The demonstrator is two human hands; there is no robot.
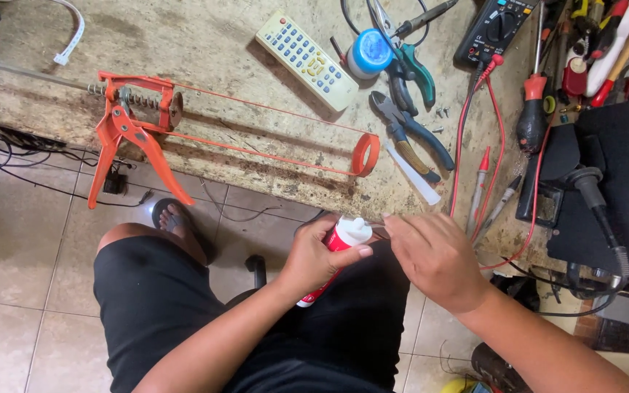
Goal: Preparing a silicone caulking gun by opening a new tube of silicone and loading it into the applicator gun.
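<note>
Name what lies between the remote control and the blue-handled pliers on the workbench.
In the head view, a blue-capped round container lies between the remote control and the pliers.

Sealant tube (338, 244), in the left hand's (322, 258) grip: glossy red plastic body, smooth white plastic cap end under the right hand's (434, 258) fingertips.
Workbench (205, 44), just above the grip: rough, stained, matt surface.
Caulking gun (154, 124), up-left of the grip: orange painted metal, bare steel spring and rod.
Remote control (306, 58): smooth cream plastic.
Pliers (413, 135), up-right: dull metal, blue rubbery handles.
Shorts (161, 298), below: matt black cloth.
</note>
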